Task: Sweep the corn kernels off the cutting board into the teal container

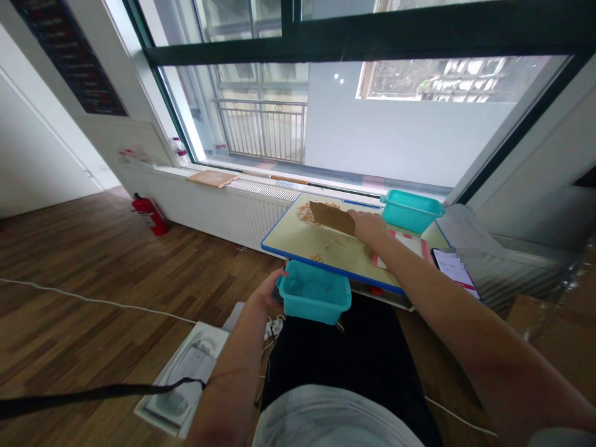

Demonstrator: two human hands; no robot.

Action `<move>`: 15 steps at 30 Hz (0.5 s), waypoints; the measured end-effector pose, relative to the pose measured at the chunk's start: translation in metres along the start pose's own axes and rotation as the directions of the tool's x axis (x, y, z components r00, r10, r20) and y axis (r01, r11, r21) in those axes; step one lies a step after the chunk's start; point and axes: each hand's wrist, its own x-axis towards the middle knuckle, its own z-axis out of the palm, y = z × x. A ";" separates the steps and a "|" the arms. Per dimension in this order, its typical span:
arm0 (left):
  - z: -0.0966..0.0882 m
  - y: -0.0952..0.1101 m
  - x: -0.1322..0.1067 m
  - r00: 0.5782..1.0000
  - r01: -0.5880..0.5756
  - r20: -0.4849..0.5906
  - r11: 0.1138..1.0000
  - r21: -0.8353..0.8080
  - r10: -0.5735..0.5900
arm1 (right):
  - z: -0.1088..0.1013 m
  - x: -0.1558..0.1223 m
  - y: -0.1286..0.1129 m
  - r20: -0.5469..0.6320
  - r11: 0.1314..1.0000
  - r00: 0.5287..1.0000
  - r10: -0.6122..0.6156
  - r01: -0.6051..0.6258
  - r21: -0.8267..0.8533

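Note:
My left hand (pixel 269 289) grips the left end of a turquoise plastic basket (pixel 316 307), held just below the table's front edge. A few tiny specks lie inside the basket. In my right hand (pixel 369 228) is the handle of a broad-bladed cleaver (pixel 331 218), its blade pointing left over the yellow tabletop (pixel 291 233). Small orange and whitish chopped bits (pixel 306 213) are heaped at the blade's far end. Smaller crumbs (pixel 316 257) are scattered near the front edge, above the basket.
A second turquoise basket (pixel 412 212) stands at the table's back right. A red-and-white item (pixel 424 249) lies partly under my right arm, with a phone (pixel 451 268) beyond it. A radiator (pixel 246 211) runs below the window. An open white box (pixel 186 372) and cables are on the floor.

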 end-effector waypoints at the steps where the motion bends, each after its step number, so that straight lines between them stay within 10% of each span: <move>1: -0.001 0.000 0.000 1.000 0.007 0.002 1.000 0.002 -0.007 | 0.000 -0.001 0.000 0.004 1.000 1.000 -0.005 0.005 -0.003; 15: -0.009 -0.003 0.008 1.000 -0.007 0.018 1.000 -0.008 0.007 | -0.005 -0.012 -0.012 0.038 0.998 0.997 -0.066 0.066 0.010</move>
